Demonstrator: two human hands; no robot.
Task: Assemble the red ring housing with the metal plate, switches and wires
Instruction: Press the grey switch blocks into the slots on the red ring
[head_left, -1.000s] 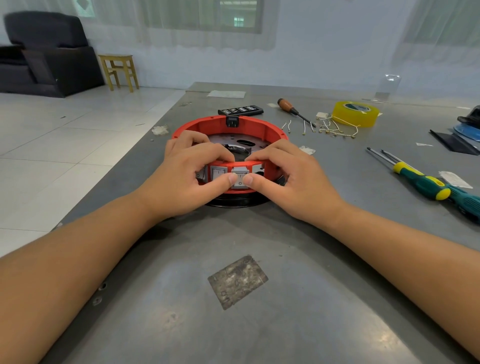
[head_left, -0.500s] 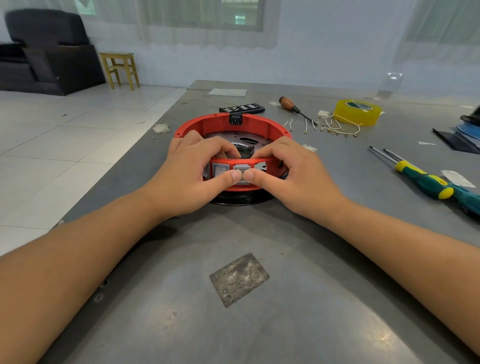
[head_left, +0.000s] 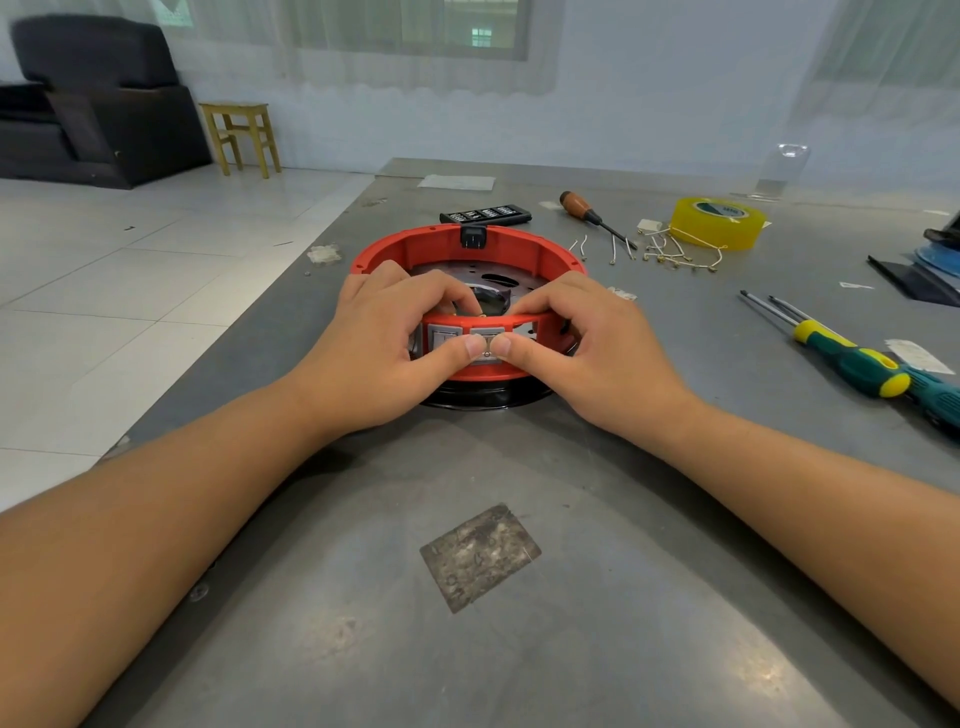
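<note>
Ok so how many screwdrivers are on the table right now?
3 that I can see: a wooden-handled screwdriver beyond the red ring housing, and two green-and-yellow screwdrivers side by side at the right, one running out of view.

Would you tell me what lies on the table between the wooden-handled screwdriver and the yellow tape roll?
In the head view, loose short wires and a small white piece lie between the wooden-handled screwdriver and the yellow tape roll.

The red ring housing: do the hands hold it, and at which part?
Yes. Both the left hand and right hand grip the red ring housing at its near wall, thumbs pressing a switch there.
</note>
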